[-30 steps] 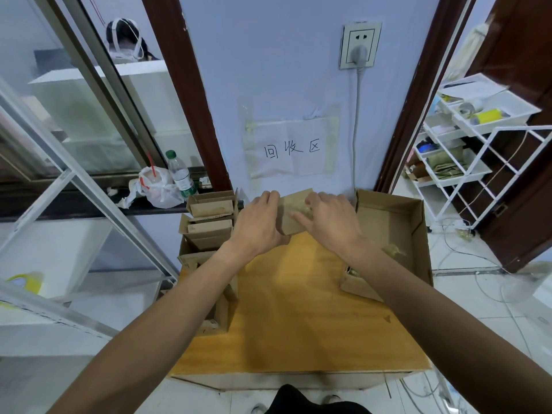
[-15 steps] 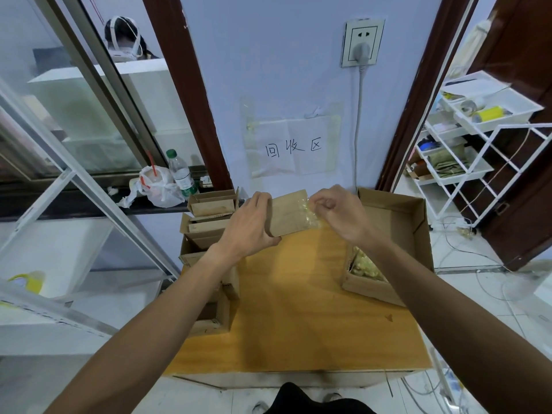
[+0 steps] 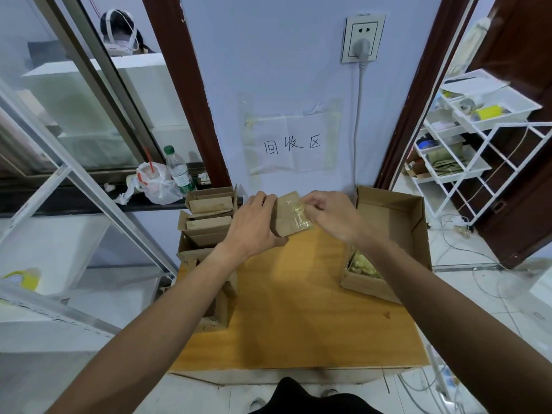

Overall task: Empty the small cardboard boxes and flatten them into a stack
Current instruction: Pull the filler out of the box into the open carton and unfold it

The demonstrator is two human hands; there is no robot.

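My left hand [image 3: 254, 225] grips a small cardboard box [image 3: 285, 218] above the far middle of the wooden table [image 3: 298, 318]. My right hand [image 3: 331, 216] pinches a clear plastic packet [image 3: 300, 216] of yellowish pieces at the box's right end. Several more small cardboard boxes [image 3: 209, 216] stand in a row along the table's left edge, some with open flaps. A big open cardboard carton [image 3: 388, 234] sits on the table's right side, with yellowish packets [image 3: 363, 262] lying inside near its front wall.
The wall right behind the table carries a paper sign [image 3: 291, 144] and a plugged socket [image 3: 361, 40]. A white wire rack [image 3: 466, 138] with trays stands at the right. A bottle [image 3: 179, 171] and a plastic bag [image 3: 152, 183] sit on the ledge at the left.
Both hands were pressed on the small box a second ago. My right hand has since pulled a plastic packet partway from the box's right end, while the left hand keeps holding the box.
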